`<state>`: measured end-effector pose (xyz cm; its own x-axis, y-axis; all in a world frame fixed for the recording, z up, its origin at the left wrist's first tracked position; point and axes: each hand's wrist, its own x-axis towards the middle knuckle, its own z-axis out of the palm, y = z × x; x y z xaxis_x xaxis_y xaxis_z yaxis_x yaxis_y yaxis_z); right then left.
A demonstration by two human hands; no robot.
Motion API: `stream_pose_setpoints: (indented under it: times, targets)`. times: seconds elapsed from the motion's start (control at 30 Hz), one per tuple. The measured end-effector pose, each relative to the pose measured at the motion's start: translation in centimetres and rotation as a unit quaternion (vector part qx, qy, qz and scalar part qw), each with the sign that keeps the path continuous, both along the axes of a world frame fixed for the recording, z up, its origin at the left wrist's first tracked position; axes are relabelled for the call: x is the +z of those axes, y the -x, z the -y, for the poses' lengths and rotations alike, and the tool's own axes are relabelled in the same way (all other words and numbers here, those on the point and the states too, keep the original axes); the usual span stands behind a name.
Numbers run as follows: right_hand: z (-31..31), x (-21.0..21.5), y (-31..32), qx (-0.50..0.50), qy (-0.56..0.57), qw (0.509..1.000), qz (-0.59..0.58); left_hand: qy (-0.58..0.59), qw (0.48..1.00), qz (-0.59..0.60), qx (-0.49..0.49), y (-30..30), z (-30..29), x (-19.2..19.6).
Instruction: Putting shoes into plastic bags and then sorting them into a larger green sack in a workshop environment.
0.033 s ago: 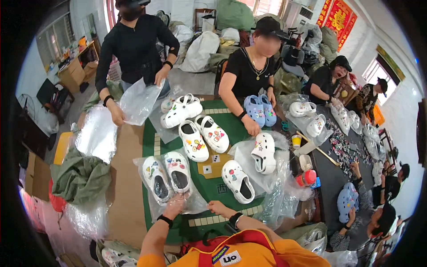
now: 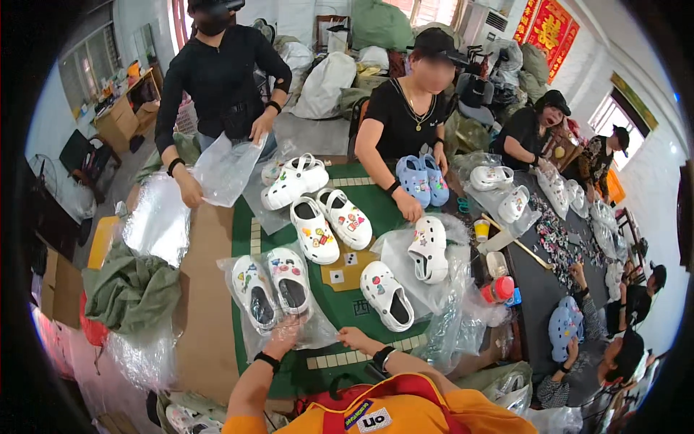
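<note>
A pair of white clogs with colourful charms lies in a clear plastic bag on the green table mat. My left hand is at the bag's near end, by the heels, its fingers closed on the plastic and partly hidden. With fingers pinched together, my right hand grips the bag's near right corner. Just beyond my right hand is a single white clog; its apparent mate rests on clear plastic further back. Another white pair sits in the middle, uncovered.
Across the table, a standing person holds a clear bag. A seated person beside blue clogs reaches toward the white clog. At right are a red-lidded jar, a yellow cup and scattered charms. Green cloth lies left.
</note>
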<state>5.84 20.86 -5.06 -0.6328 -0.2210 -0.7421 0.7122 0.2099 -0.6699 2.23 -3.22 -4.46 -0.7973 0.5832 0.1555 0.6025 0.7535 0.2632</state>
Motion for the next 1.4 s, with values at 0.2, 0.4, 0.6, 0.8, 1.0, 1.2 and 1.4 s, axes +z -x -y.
stream_pose_setpoints:
  times: [0.2, 0.4, 0.6, 0.8, 1.0, 1.2, 1.4]
  targets:
    - [0.1, 0.1, -1.1, 0.014, 0.024, 1.000, 0.004, -0.375, 0.781, 0.438, 0.241, -5.3, 3.8, 3.6]
    - [-0.4, -2.4, -2.2, 0.010, 0.124, 0.992, 0.016, -0.088, 0.949, 0.267, 0.143, -10.2, 5.8, 9.7]
    - [-1.4, -0.6, -0.4, 0.082, 0.057, 0.989, -0.105, -0.124, 0.982, -0.027, 0.138, -8.4, 1.4, 11.8]
    - [0.0, 1.5, 0.4, 0.000, 0.128, 0.991, 0.043, -0.325, 0.595, 0.692, 0.248, -8.1, -5.3, 6.3]
    - [0.5, 2.1, -0.6, -0.007, 0.114, 0.993, 0.038, -0.537, 0.445, 0.640, 0.322, -8.7, -8.6, 0.8]
    - [0.0, 1.2, -1.0, 0.036, 0.082, 0.996, -0.007, -0.556, 0.427, 0.616, 0.361, -8.3, -9.5, 0.8]
    - [1.5, 2.6, -1.4, 0.061, -0.006, 0.997, -0.050, -0.553, 0.482, 0.541, 0.412, -8.6, -10.1, 1.2]
